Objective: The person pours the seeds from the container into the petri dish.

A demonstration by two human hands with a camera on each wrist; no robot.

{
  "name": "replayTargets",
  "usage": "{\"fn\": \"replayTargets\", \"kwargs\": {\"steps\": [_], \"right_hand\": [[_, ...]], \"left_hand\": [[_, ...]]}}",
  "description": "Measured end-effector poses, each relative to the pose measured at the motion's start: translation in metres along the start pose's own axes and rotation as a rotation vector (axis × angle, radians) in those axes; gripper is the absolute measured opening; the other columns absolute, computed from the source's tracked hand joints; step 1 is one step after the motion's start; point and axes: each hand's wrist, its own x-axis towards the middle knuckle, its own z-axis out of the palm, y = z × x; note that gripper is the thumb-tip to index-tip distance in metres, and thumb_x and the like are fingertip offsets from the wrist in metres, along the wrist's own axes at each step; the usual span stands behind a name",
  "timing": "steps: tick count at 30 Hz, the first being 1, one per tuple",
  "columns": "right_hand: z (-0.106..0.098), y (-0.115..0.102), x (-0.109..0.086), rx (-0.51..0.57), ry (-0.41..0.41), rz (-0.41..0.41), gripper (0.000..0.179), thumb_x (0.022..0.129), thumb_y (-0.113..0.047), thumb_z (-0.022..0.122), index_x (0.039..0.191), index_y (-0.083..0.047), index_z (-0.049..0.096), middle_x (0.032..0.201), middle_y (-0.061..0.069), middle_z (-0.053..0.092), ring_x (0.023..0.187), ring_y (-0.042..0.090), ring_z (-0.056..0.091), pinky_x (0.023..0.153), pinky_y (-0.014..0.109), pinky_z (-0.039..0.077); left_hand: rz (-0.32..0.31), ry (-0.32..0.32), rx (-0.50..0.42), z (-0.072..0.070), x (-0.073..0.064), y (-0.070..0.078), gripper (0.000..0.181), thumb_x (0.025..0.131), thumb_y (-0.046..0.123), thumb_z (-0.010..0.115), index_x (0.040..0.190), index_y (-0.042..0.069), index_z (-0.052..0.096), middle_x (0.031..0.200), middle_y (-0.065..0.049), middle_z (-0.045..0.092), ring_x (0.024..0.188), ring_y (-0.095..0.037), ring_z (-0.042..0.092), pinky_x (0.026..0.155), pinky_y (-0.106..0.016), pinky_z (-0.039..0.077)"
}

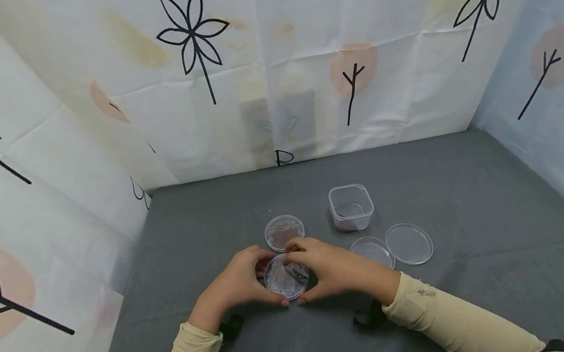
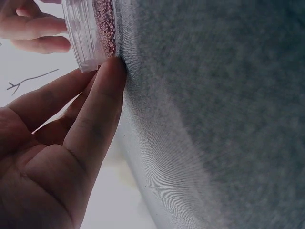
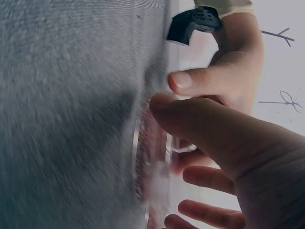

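Note:
A clear round petri dish [image 1: 281, 284] sits on the grey table between both hands, with small reddish-brown grains [image 2: 106, 28] inside. My left hand [image 1: 241, 284] holds its left side, thumb at the near edge and fingers toward the far side. On the opposite side my right hand [image 1: 335, 266] grips it, thumb low on the near rim and fingers arched over the top. A lid seems to lie over the grains. Just behind stands another petri dish [image 1: 284, 231] with similar grains. Part of the held dish's right side is hidden by the right hand.
A square clear plastic tub [image 1: 352, 208] stands behind and to the right. Two round transparent pieces, a nearer-left one [image 1: 374, 250] and a right one [image 1: 410, 243], lie beside the right hand. Patterned white cloth [image 1: 262, 50] walls in the table.

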Motion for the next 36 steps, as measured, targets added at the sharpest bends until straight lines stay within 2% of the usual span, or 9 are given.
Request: {"fn": "replayTargets", "kwargs": {"steps": [2,9,14,16,19,22,27,32,36], "right_hand": [[-0.006,0.002,-0.005,0.008,0.008,0.018,0.066,0.083,-0.038,0.093,0.137,-0.012,0.067,0.146,0.013,0.056,0.131,0.027,0.057,0.104,0.044,0.055],[-0.039,0.017,-0.029,0.084,0.087,0.07,0.056,0.089,-0.03,0.089,0.137,-0.012,0.067,0.147,0.013,0.056,0.133,0.029,0.059,0.106,0.051,0.054],[-0.06,0.033,-0.047,0.148,0.177,0.144,0.051,0.091,-0.029,0.088,0.135,-0.013,0.067,0.146,0.01,0.057,0.135,0.031,0.058,0.105,0.055,0.054],[-0.067,0.042,-0.053,0.15,0.213,0.164,0.051,0.091,-0.028,0.088,0.135,-0.012,0.068,0.145,0.01,0.059,0.134,0.031,0.059,0.104,0.056,0.054],[-0.076,0.056,-0.06,0.126,0.261,0.206,0.051,0.09,-0.026,0.089,0.134,-0.01,0.069,0.144,0.011,0.059,0.135,0.034,0.057,0.107,0.059,0.051],[-0.083,0.071,-0.064,0.105,0.292,0.266,0.057,0.088,-0.025,0.09,0.137,-0.008,0.066,0.148,0.016,0.056,0.139,0.039,0.052,0.111,0.064,0.046],[-0.086,0.094,-0.07,0.129,0.279,0.366,0.078,0.088,-0.028,0.09,0.153,-0.008,0.052,0.157,0.02,0.045,0.145,0.045,0.044,0.114,0.069,0.04],[-0.083,0.112,-0.074,0.203,0.225,0.427,0.093,0.089,-0.031,0.089,0.163,-0.009,0.037,0.162,0.022,0.038,0.147,0.047,0.042,0.115,0.067,0.042],[-0.082,0.12,-0.075,0.249,0.203,0.423,0.096,0.09,-0.03,0.089,0.165,-0.008,0.033,0.166,0.023,0.036,0.149,0.049,0.041,0.116,0.067,0.042]], "left_hand": [[-0.007,-0.004,0.001,0.0,0.0,0.001,0.092,0.063,0.045,0.104,0.136,0.003,0.068,0.113,-0.005,0.066,0.101,-0.017,0.064,0.087,-0.031,0.059],[-0.012,-0.024,-0.09,-0.004,-0.001,0.003,0.094,0.064,0.044,0.104,0.138,0.002,0.066,0.119,-0.007,0.069,0.102,-0.018,0.067,0.088,-0.031,0.06],[0.002,0.055,0.06,-0.008,-0.002,0.007,0.092,0.064,0.051,0.102,0.135,0.002,0.069,0.11,-0.009,0.068,0.092,-0.021,0.061,0.077,-0.03,0.053],[-0.007,0.086,0.106,-0.008,-0.003,0.01,0.093,0.066,0.054,0.1,0.137,0.003,0.068,0.114,-0.009,0.067,0.097,-0.022,0.061,0.081,-0.033,0.053],[-0.004,0.108,0.098,-0.006,-0.002,0.019,0.092,0.071,0.056,0.097,0.141,0.005,0.066,0.123,-0.01,0.065,0.107,-0.025,0.063,0.09,-0.042,0.056],[0.045,0.111,0.057,0.001,0.004,0.028,0.09,0.074,0.056,0.095,0.144,0.008,0.064,0.132,-0.01,0.064,0.119,-0.028,0.064,0.099,-0.049,0.056],[0.143,0.082,0.001,0.021,0.019,0.053,0.091,0.076,0.056,0.094,0.146,0.008,0.062,0.136,-0.012,0.062,0.122,-0.031,0.064,0.102,-0.05,0.057],[0.204,0.034,0.027,0.043,0.038,0.081,0.089,0.078,0.054,0.093,0.148,0.008,0.061,0.134,-0.011,0.062,0.122,-0.028,0.062,0.101,-0.044,0.056],[0.244,0.001,0.069,0.058,0.053,0.093,0.085,0.082,0.049,0.092,0.149,0.008,0.06,0.134,-0.009,0.062,0.122,-0.024,0.062,0.102,-0.038,0.056]]}}
